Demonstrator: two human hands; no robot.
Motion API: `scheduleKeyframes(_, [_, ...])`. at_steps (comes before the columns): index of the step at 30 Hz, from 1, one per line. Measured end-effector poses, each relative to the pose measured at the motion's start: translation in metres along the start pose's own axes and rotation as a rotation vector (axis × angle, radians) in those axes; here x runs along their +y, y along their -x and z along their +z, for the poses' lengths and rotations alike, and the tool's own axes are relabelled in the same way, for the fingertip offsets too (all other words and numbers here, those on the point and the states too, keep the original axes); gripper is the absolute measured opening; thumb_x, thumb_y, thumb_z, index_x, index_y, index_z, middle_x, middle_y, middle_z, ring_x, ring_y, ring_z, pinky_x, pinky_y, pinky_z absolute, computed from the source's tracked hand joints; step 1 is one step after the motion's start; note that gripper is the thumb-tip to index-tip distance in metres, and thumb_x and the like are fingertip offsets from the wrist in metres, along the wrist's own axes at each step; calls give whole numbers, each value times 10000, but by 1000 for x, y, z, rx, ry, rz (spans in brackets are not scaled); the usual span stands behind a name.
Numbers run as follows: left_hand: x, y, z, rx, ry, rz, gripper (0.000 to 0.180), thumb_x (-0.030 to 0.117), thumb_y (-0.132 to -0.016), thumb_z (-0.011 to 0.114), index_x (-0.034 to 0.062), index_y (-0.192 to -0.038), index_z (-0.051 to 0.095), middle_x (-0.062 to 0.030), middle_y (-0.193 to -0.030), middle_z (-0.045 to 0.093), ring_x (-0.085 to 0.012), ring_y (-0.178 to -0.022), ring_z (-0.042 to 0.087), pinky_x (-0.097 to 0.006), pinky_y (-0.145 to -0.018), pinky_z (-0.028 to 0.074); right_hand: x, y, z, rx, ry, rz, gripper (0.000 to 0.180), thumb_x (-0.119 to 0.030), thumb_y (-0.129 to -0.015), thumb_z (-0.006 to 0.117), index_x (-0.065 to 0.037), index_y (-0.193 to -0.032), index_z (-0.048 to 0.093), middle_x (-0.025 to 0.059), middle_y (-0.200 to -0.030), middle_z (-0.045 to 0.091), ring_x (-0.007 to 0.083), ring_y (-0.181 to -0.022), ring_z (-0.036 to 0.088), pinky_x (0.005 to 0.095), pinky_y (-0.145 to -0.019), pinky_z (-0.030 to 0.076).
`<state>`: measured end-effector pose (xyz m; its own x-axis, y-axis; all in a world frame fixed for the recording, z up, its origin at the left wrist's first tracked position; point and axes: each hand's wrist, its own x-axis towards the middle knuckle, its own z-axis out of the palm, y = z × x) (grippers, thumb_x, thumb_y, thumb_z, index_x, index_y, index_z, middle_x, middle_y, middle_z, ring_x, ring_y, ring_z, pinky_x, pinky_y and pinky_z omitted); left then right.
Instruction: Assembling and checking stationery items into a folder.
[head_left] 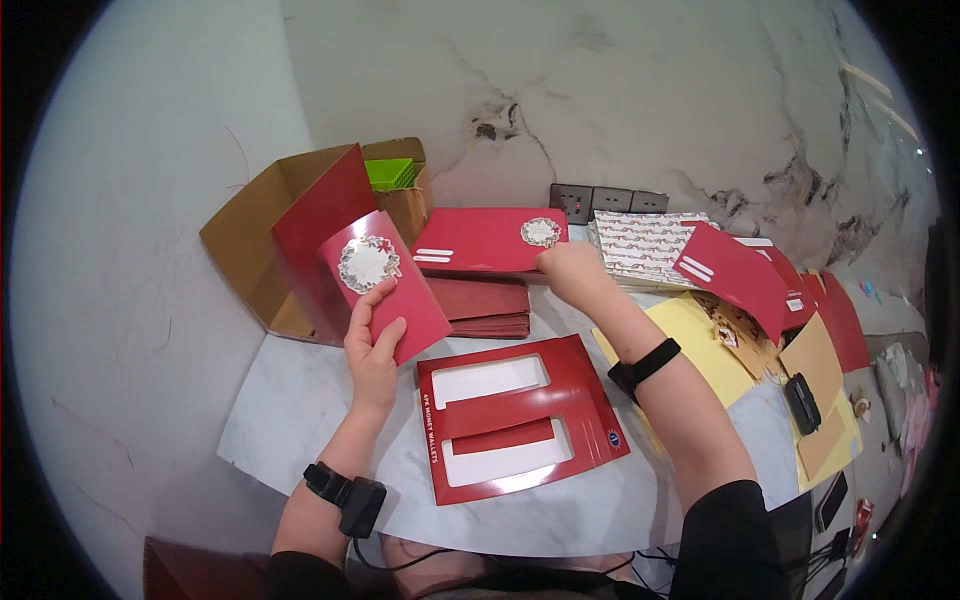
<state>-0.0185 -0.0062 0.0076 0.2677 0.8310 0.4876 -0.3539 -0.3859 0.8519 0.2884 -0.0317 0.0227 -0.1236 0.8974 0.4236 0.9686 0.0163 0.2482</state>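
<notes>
My left hand (372, 360) holds a red card (422, 312) upright and tilted, thumb on its front and fingers at the left. The card carries a round white floral label. Farther back, my right hand (578, 272) is a closed fist at the right edge of another red card (470, 240), which has a similar label and two white strips. That card rests above a stack of dark red cards (490, 312); the fist hides its right corner. Flat on the table between my forearms lies a red carton sleeve (505, 407) with two cut-out windows.
At the left stands an open cardboard box (250, 225) with a red panel, a green basket (390, 174) behind it. A power socket strip (608, 198) sits by the wall. Patterned sheets (650, 238), loose red cards (735, 275), yellow paper (690, 345) and a black object (802, 404) crowd the right.
</notes>
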Motion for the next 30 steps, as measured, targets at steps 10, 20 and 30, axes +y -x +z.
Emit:
scheduleKeyframes(10, [-2,-2,2,13,-29,20,448,-31,-897,521,-18,-1344,530,-101,-1360,552,-162,-1269,503,-292,-1076,388,18,3,-44,626,-202,225,114,-106,-856,647,-78,-962,673,122,-889,701,313,-787,687,408,-655,535])
scheduleKeyframes(20, [-7,4,-4,-231,220,-234,566,414,-1019,514,39,-1438,447,-78,-1436,496,-175,-1312,484,-325,-1109,374,-13,31,-114,629,-1506,431,190,-158,-990,625,21,-937,589,8,-773,653,40,-693,607,215,-559,455])
scheduleKeyframes(30, [18,11,-4,-293,231,-563,488,102,-848,704,-43,-1288,551,-128,-1169,648,-228,-1043,650,-354,-881,535,-14,40,-111,-156,-1450,244,355,-257,-905,739,38,-1084,656,49,-902,685,100,-846,630,259,-760,504])
